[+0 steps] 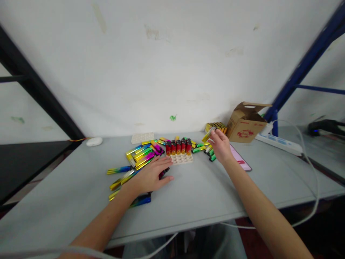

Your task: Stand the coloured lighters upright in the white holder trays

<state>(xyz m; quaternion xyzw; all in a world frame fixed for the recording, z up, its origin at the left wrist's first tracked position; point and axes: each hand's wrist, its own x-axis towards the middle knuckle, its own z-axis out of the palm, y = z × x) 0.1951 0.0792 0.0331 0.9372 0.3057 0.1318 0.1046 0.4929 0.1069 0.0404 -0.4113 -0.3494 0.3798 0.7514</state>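
My left hand [156, 174] rests with its fingers spread, palm down over a heap of shiny lighters [145, 160] in yellow, green, blue and pink. It partly hides several of them. By its fingertips, red-and-orange cylinders with black tops [178, 148] stand upright in a row in a white holed tray [183, 158], whose front holes are bare. Raised above the table at the right, my right hand [220, 144] pinches a yellow-and-silver lighter [207, 136] at one end. Below it lie several green-and-yellow lighters [199, 148].
An opened cardboard box [245, 126] stands at the back right, next to a block of yellow cylinders [215, 127]. A phone [241, 158] lies by my right forearm. Further right is a white power strip [281, 143]. A second white tray [142, 138] and a white case [94, 141] lie near the wall.
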